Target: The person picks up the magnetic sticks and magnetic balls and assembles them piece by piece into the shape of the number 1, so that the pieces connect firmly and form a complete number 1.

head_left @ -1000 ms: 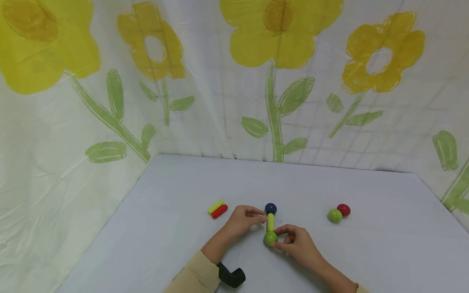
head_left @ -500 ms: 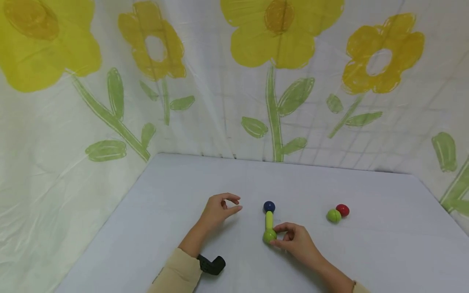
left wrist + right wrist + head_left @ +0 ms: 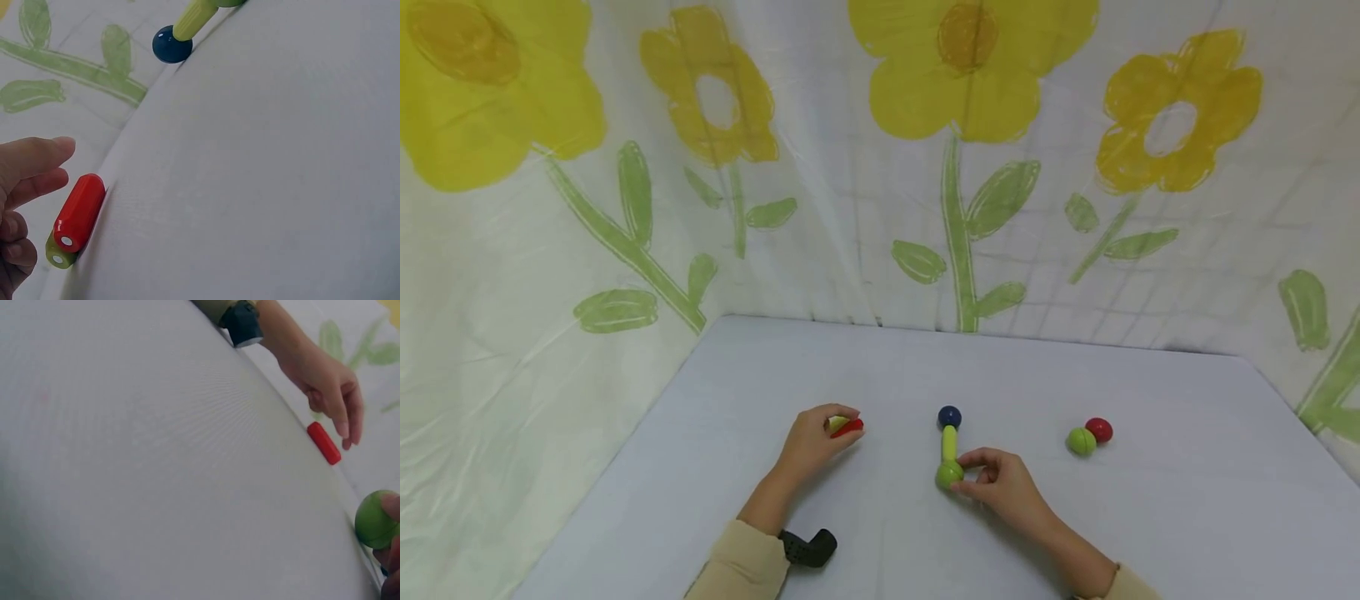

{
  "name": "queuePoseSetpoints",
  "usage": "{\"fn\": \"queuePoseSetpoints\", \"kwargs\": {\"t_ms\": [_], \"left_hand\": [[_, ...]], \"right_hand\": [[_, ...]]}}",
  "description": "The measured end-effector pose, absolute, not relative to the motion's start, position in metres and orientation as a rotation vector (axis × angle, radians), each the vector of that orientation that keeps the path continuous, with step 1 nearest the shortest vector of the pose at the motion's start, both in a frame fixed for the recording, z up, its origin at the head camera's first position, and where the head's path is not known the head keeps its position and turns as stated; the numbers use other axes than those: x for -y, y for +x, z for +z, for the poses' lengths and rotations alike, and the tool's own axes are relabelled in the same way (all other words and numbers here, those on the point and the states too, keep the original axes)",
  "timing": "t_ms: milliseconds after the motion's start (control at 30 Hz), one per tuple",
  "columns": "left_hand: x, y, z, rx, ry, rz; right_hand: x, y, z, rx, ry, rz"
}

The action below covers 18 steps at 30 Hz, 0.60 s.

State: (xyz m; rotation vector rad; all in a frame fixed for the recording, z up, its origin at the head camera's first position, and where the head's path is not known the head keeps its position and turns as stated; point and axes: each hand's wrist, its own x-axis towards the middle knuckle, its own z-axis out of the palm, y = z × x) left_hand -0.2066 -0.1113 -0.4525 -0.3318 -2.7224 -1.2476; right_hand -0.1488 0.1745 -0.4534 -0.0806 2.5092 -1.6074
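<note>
My right hand [image 3: 1009, 487] pinches a green ball [image 3: 949, 475] between thumb and fingers. A yellow-green rod [image 3: 950, 443] runs from that ball to a dark blue ball [image 3: 950, 416], all in one line on the table. Over at the left, my left hand [image 3: 811, 440] is at two short rods lying side by side, one red [image 3: 80, 212] and one yellow-green [image 3: 60, 253]. In the left wrist view its thumb and fingers stand apart beside the red rod, not closed on it. Each of these rods shows a white spot on its end.
Another green ball [image 3: 1082, 442] and a red ball [image 3: 1099, 430] sit together on the right of the white table [image 3: 1165, 517]. A black wrist device [image 3: 809, 548] is on the left wrist. Behind the table hangs a white cloth [image 3: 835, 275] painted with yellow flowers.
My left hand has moved left from beside the joined rod and balls to the two loose rods. My right hand keeps its pinch on the green ball, nearly in place.
</note>
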Motion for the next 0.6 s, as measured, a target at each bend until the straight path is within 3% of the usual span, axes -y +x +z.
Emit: {"fn": "queuePoseSetpoints", "kwargs": {"t_ms": [600], "left_hand": [[0.113, -0.202, -0.456, 2.686, -0.321, -1.144]], "right_hand": [[-0.175, -0.168, -0.461, -2.532, -0.116, -1.62]]}}
